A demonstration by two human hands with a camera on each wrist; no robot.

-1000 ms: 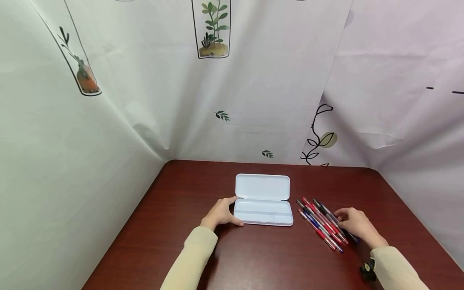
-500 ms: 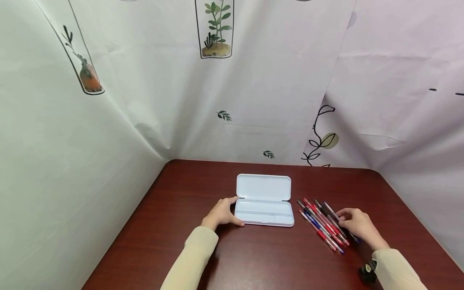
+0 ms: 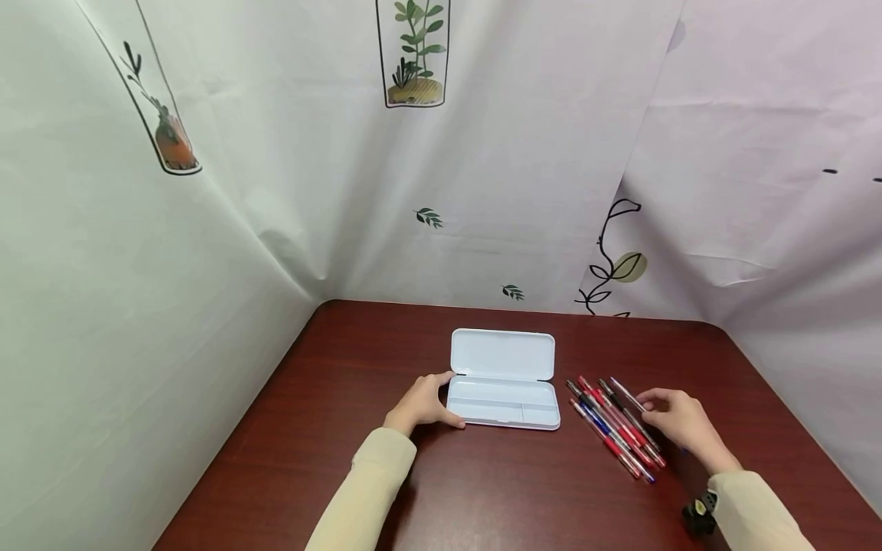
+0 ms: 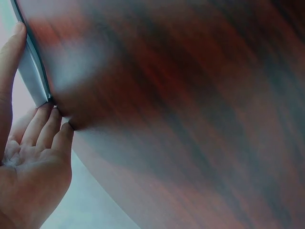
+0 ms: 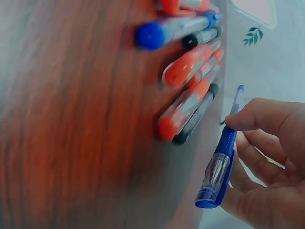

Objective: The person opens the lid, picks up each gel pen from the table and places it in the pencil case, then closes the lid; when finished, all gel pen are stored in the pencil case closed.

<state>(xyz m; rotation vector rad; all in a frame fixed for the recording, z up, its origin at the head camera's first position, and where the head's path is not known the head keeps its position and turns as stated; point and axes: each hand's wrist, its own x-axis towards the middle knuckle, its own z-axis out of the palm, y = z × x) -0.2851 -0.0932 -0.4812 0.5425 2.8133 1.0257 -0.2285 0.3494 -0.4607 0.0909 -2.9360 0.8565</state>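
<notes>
A white pencil case (image 3: pixel 503 356) lies on the table with its lid folded back and its compartments bare. My left hand (image 3: pixel 420 403) holds its left end, thumb at the front edge and fingers at the back corner; the left wrist view shows the fingertips (image 4: pixel 44 106) right at the case's edge. In my right hand (image 3: pixel 681 425) a blue gel pen (image 5: pixel 226 145) is pinched between thumb and fingers, its clear end pointing away. The pen is tilted, apart from the other pens. Several red, blue and black pens (image 3: pixel 613 425) lie side by side left of that hand.
The dark red wooden table (image 3: pixel 510 497) has a rounded back edge. White cloth with plant drawings (image 3: pixel 510 191) hangs behind it and along both sides. The pens lie slantwise just right of the case.
My right hand has taken the rightmost blue pen and drawn it away from the pile, raising it slightly. My left hand keeps its place on the pencil case.
</notes>
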